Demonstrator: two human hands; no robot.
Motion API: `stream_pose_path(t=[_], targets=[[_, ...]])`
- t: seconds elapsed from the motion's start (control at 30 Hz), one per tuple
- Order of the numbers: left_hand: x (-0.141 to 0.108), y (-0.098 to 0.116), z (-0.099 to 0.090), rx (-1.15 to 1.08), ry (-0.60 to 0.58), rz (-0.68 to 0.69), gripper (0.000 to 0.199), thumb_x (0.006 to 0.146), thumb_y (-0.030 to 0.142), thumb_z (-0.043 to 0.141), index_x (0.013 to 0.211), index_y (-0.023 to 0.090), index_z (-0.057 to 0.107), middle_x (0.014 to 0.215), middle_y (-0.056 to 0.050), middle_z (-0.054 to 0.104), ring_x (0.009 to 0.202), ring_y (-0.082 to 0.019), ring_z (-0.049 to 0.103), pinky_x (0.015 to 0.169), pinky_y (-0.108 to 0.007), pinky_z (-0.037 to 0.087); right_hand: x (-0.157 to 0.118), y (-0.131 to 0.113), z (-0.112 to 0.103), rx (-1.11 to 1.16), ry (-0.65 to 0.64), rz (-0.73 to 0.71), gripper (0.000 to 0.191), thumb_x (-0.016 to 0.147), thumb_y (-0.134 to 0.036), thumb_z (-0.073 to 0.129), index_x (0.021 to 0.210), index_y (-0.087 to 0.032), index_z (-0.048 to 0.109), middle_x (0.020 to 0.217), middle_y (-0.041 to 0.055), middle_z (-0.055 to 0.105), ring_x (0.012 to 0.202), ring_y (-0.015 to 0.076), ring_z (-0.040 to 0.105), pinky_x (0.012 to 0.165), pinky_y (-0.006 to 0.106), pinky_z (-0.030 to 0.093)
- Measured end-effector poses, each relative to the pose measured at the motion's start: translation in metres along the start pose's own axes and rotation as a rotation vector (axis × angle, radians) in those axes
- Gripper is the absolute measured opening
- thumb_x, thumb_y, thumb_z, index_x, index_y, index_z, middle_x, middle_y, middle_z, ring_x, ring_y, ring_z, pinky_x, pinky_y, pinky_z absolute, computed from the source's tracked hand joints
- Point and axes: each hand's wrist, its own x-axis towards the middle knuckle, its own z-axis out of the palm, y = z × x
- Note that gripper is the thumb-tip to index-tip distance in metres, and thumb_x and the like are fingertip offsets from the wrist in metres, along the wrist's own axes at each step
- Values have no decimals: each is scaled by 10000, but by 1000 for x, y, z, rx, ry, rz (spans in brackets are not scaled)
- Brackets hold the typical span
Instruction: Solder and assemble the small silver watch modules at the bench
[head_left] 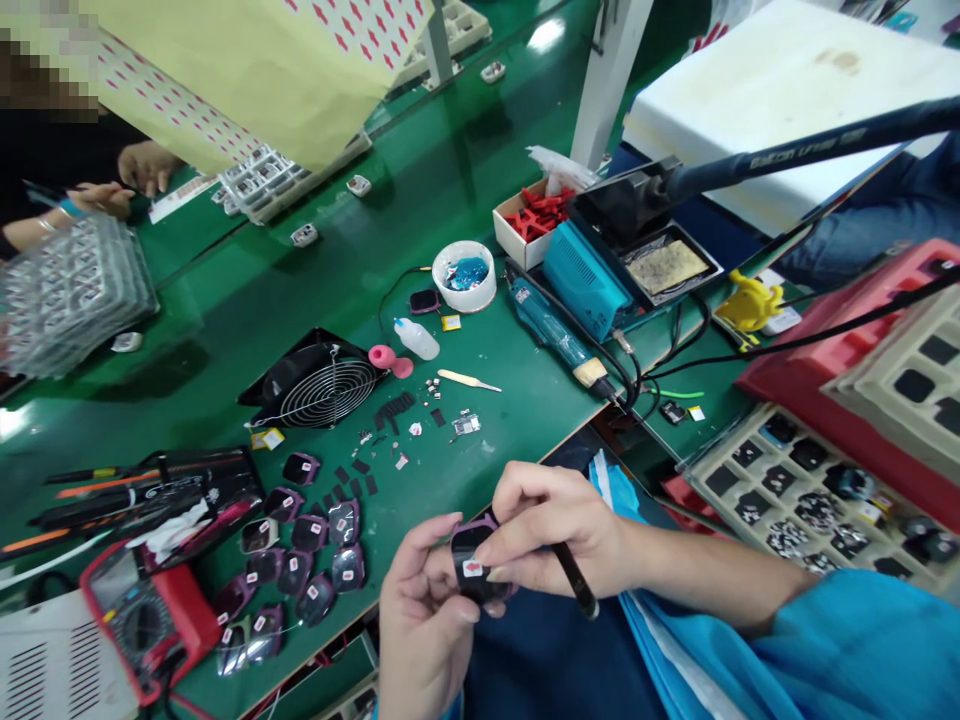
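My left hand [424, 610] grips a small smartwatch case [466, 545] with a purple rim and a dark screen. A white sticker with a red arrow sits on that screen. My right hand [574, 515] is closed over the right side of the case, its thumb and fingertips at the screen. Tucked in the same hand is a slim black tool [576, 582], probably tweezers; its other end is hidden by the fingers. To the left on the bench lie several similar purple-rimmed watch cases [309, 532], many bearing the same arrow sticker.
Beyond my hands lie loose small parts [397, 410], a light-handled tool [469, 380], a white bottle [416, 338] and a fan [322, 385]. An electric screwdriver [551, 325] and soldering station [589, 280] stand right. Parts trays [795, 490] flank me. A co-worker's hands [146, 168] show far left.
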Motion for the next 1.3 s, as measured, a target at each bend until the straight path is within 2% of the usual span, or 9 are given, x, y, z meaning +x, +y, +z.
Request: stream_pose_path(t=[0.2,0.37,0.5,0.67,0.97,1.1,1.3], targets=[[-3,1,-4,34,-49,57,423,763,339,900,1157,345,746,742,-9,778,575,-193,741,574,-296,653,0,1,-1,34,-20,-15,175,970,-296,705,937,-141,780,814,-2,541,615,56,533,535,162,442],[-5,0,-9,65,-87,106,247,806,290,864,1034,324,775,782,-11,796,589,-214,760,564,-292,656,1,1,0,26,-6,-22,130,958,-279,719,958,-157,762,812,10,587,643,74,577,562,166,481],[-5,-1,-13,61,-108,118,255,807,292,862,1043,309,768,780,-8,791,593,-212,759,563,-285,654,2,2,-1,-34,-40,-20,244,959,-350,715,1086,-142,731,840,61,682,718,124,642,620,206,545],[-6,-2,-16,51,-131,92,262,816,304,852,1060,326,759,787,-9,790,589,-205,750,567,-297,652,-1,4,-2,-66,-45,5,356,960,-456,691,1130,-144,721,847,69,691,708,134,640,604,220,540],[-2,-1,-10,31,-133,103,259,818,331,851,1061,332,761,746,-14,783,542,-188,727,575,-296,650,-1,5,-2,-62,-40,-12,334,973,-410,688,1176,-145,699,886,75,706,758,140,644,654,229,553],[-5,-3,-15,69,-120,133,264,819,317,853,1066,327,761,769,-5,788,561,-190,740,570,-281,655,-1,5,-3,-82,-40,-34,258,976,-382,692,1102,-159,725,862,57,677,734,124,648,626,209,550],[-10,-3,-17,169,-60,185,315,788,274,878,1080,311,764,825,-6,797,632,-227,773,586,-296,673,0,5,-3,-113,-42,-23,326,982,-419,675,1140,-136,704,848,65,697,734,133,650,645,221,562]])
